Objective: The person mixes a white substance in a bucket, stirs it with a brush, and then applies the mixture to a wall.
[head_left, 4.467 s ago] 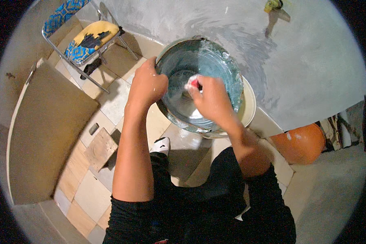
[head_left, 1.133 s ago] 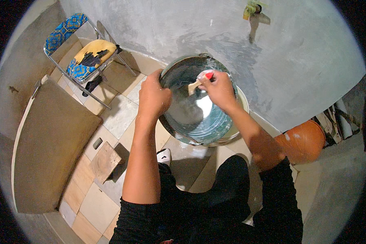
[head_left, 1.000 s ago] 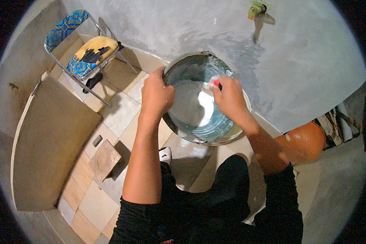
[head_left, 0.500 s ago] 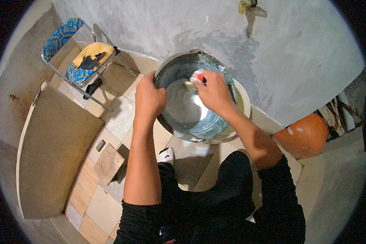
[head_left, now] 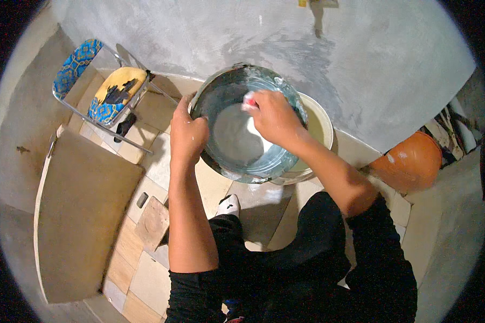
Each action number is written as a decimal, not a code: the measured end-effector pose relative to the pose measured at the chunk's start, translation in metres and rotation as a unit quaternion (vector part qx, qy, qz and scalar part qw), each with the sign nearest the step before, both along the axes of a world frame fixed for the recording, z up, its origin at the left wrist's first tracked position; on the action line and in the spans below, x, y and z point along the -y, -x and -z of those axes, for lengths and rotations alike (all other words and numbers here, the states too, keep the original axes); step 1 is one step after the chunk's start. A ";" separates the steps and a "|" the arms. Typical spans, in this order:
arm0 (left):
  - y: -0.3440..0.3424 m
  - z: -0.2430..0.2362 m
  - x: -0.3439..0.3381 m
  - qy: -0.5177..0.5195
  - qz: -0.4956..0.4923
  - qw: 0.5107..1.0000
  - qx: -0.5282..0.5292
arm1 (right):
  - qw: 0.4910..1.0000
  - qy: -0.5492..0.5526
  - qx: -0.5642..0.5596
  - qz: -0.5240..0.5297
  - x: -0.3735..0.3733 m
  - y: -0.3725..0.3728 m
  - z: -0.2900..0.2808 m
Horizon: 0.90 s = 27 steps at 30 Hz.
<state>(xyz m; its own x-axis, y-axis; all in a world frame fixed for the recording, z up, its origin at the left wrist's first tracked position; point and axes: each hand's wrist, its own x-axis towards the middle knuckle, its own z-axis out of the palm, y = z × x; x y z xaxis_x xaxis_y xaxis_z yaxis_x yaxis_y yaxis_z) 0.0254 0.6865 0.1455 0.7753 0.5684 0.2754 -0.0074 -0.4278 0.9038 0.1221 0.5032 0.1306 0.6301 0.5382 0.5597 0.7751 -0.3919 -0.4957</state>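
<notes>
My left hand (head_left: 188,132) is closed on the left rim of a large grey-green bucket (head_left: 285,167), with the thumb inside. The bucket is smeared with whitish stains, and its mouth faces me. Inside it, my right hand (head_left: 275,116) is closed round a small red-and-white object (head_left: 249,101) near the far wall. Its kind is hard to tell, as the fingers cover most of it and it is blurred. A pale round tub (head_left: 324,121) holding yellowish contents shows partly behind the bucket's right side.
A torn, blue-patterned folding chair (head_left: 99,110) stands at the far left. Nearer are a brown board (head_left: 86,215) and a small wooden block (head_left: 152,223) on the tiled floor. An orange bucket (head_left: 412,161) lies at the right by the grey wall (head_left: 388,70).
My right hand has moved left and slightly up inside the bucket with the red-and-white object. The bucket and my left hand have shifted a little left in view; the whole view has shifted too.
</notes>
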 end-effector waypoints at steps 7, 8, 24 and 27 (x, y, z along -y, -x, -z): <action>-0.002 0.025 -0.018 0.003 0.060 0.998 -0.027 | 0.970 0.184 -0.060 -0.144 0.009 0.059 0.001; 0.000 0.025 -0.018 0.031 0.066 0.997 -0.039 | 0.971 0.159 -0.089 -0.154 0.002 0.056 0.001; -0.009 0.043 -0.018 0.107 0.046 0.991 -0.063 | 0.958 0.210 -0.084 -0.175 -0.007 0.017 -0.010; -0.006 0.035 -0.015 0.088 0.040 0.991 -0.091 | 0.973 0.137 -0.117 -0.144 -0.020 -0.014 -0.006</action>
